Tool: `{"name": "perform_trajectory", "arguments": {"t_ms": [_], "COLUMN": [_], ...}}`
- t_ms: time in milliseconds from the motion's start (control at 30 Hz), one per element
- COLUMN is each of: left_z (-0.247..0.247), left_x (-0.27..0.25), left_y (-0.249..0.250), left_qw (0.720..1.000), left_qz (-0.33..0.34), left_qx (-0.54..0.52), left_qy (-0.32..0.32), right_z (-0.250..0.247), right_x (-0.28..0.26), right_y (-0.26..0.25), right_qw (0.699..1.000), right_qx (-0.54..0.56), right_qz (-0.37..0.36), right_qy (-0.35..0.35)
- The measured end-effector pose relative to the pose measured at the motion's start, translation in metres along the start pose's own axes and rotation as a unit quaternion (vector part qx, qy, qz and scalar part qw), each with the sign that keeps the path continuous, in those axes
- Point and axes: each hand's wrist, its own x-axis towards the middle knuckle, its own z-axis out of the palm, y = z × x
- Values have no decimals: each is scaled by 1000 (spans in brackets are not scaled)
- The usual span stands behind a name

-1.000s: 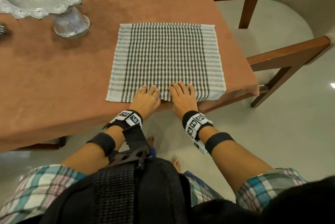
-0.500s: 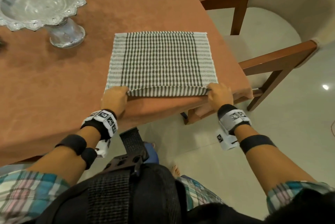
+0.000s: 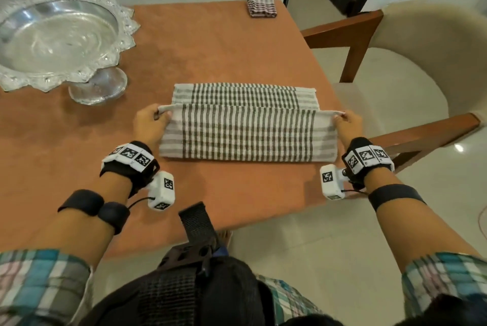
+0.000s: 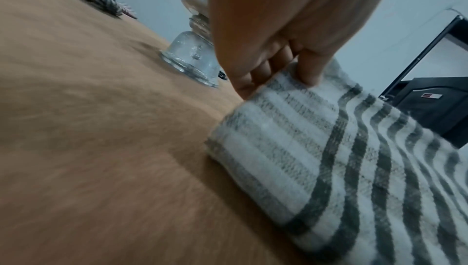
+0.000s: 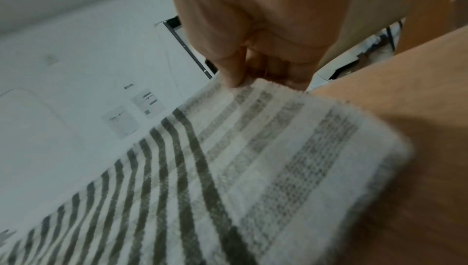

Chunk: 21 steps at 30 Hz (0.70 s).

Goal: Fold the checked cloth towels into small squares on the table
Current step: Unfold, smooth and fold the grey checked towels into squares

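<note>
Both hands pinch the checked towel (image 3: pixel 247 133) at its lifted edge: left hand (image 3: pixel 149 125) at 9 o'clock, right hand (image 3: pixel 347 125) at 3 o'clock. It lies half folded on the table (image 3: pixel 210 43), bowl (image 3: pixel 58 41) at 10 o'clock.

Silver pedestal bowl (image 3: pixel 56 41) far left; wooden chair (image 3: pixel 411 62) right.

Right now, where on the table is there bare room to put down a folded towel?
Bare cloth-covered table between the silver pedestal bowl and the small folded towel; also the near strip before the half-folded towel. Crowded: left, around the bowl.
</note>
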Motion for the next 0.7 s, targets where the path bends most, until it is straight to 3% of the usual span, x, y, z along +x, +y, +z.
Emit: {"name": "perform_trajectory", "arguments": {"t_ms": [233,333,500,700], "left_z": [28,37,44,61], "left_x": [115,137,147,132], "left_y": [-17,-19,-14,-7], "left_qw": [993,991,987,986], "left_qz": [-115,-136,-160,-130], "left_qx": [-6,-8,26,97], "left_qy": [-15,-19,-20,28], "right_z": [52,58,66,67], "right_x": [106,109,132,140], "right_y": [20,-14,-30,-25], "right_qw": [996,995,995,982], "right_qx": [-7,-34,-66,-173], "right_qz": [83,88,74,77], "right_qy": [39,40,22,10]}}
